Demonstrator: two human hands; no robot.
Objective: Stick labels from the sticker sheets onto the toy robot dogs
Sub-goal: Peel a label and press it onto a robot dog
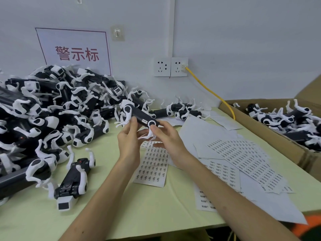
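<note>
Both hands hold one black-and-white toy robot dog (139,114) above the table, belly side towards me, with a small white label (144,121) stuck on its black body. My left hand (129,136) grips its left part. My right hand (165,136) grips its right end, thumb near the round white joint. Below the hands lies a sticker sheet (152,164) with several small labels. More sticker sheets (243,157) lie to the right.
A big pile of toy dogs (48,110) fills the left of the green table (147,206). One dog (73,181) lies alone near me. A cardboard box (278,133) with dogs stands at right. A yellow cable (208,89) runs from the wall socket.
</note>
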